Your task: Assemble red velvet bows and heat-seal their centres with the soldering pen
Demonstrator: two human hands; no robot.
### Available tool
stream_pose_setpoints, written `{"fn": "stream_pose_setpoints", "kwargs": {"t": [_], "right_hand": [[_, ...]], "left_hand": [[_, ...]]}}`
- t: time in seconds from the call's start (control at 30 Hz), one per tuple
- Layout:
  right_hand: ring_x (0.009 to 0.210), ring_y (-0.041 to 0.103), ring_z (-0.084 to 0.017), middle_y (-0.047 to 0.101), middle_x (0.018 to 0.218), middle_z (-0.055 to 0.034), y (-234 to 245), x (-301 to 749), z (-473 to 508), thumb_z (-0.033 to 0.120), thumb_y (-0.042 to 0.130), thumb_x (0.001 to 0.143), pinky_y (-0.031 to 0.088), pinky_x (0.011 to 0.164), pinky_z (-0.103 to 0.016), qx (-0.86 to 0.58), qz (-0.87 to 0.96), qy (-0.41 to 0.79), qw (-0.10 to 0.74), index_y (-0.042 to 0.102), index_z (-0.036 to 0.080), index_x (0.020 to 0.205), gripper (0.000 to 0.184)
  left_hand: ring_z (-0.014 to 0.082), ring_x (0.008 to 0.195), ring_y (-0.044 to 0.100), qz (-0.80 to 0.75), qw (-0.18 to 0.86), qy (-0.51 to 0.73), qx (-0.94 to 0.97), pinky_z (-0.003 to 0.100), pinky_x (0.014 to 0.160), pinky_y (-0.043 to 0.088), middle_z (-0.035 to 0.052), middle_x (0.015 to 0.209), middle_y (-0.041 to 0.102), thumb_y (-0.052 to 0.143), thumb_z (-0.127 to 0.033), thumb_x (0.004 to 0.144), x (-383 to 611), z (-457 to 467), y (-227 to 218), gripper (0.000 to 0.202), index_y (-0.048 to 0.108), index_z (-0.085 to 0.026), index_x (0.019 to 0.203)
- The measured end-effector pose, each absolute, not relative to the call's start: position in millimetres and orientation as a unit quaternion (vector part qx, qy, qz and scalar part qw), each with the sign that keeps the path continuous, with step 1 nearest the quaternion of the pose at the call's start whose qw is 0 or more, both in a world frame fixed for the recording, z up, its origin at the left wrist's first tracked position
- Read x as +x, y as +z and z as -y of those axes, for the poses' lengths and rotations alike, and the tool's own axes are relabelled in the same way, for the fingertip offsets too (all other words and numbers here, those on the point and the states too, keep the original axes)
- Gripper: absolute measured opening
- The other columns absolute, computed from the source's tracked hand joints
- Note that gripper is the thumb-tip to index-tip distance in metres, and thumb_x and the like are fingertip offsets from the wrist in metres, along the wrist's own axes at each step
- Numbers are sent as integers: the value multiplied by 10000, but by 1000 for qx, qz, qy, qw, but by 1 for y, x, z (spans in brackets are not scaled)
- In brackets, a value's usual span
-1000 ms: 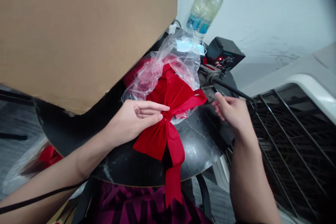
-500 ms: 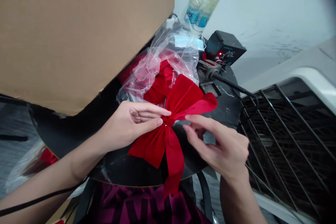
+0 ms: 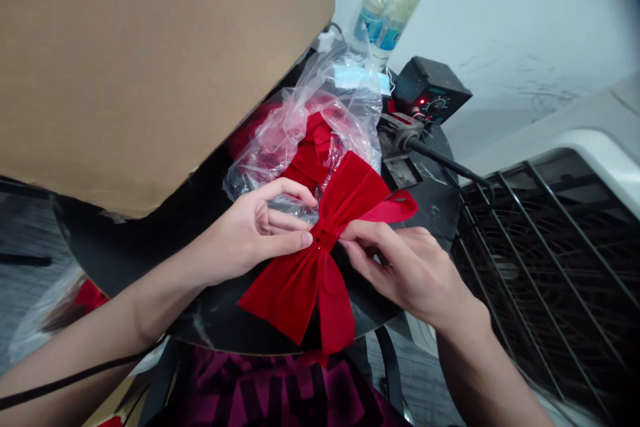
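A red velvet-like bow (image 3: 295, 287) is held over the round black table, its two loops spread and its tails pointing toward me and to the right. Small dark spots and a bright dot show on its centre band. My left hand (image 3: 245, 230) has its thumb at the left edge of that band, the index finger raised and other fingers partly behind the bow. At the band's right edge, my right hand (image 3: 400, 260) pinches with thumb and index finger; anything small between those fingertips is hidden. Behind the bow lies a clear plastic bag (image 3: 280, 133) with more red bows inside.
A large cardboard box (image 3: 165, 67) fills the back left. Two bottles (image 3: 390, 7), a blue face mask (image 3: 360, 79) and a black control box (image 3: 430, 90) with a lit dial stand behind. A metal holder (image 3: 400, 133) carries a black cable. Right is a heater-like grille (image 3: 530, 267).
My right hand has closed in on the bow's centre and now pinches its right edge. My left index finger has lifted off the centre band, and the bow has turned slightly.
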State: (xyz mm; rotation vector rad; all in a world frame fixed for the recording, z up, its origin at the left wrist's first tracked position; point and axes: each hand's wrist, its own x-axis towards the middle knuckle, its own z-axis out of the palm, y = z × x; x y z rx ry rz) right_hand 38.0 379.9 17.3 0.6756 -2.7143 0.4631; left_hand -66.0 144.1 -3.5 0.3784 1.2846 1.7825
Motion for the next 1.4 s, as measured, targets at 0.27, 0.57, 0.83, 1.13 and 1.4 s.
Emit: {"fn": "stream_pose_setpoints", "kwargs": {"t": [0.27,0.57,0.83,1.13,1.4], "right_hand": [[545,614,-106,718,816,18,20,35,-380,149,542,1057,384,547,-269,269,941,169,117,571,177,1191,140],[614,653,-131,717,816,12,23,35,-383,89,526,1010,463,604,-246,279,924,241,107,578,227,1216,253],[631,700,-140,744,758,42,15,24,-388,45,566,933,547,676,-263,323,901,242,161,698,264,1133,325],[687,708,-99,777,892,27,24,42,-356,103,669,920,568,686,-216,182,916,313,172,651,238,1012,164],[523,599,-82,663,661,59,22,42,-343,123,662,906,503,555,-208,116,916,326,205,671,223,890,101]], "left_hand": [[33,515,543,-512,458,716,126,97,545,391,-57,650,702,803,-201,886,-65,-149,-1,394,557,-245,1191],[103,548,679,-495,433,746,107,148,569,472,-19,690,765,863,-201,807,-58,-152,-3,519,492,-273,1163],[174,648,767,-457,446,764,93,233,658,586,-13,712,783,881,-206,779,-58,-151,-3,612,463,-279,1222],[145,649,771,-554,338,752,119,189,673,615,11,827,823,887,-148,760,-60,-149,-3,618,550,-254,1267],[97,588,722,-519,330,784,84,152,649,582,-35,739,793,906,-107,710,-59,-152,-6,625,578,-241,1224]]}}
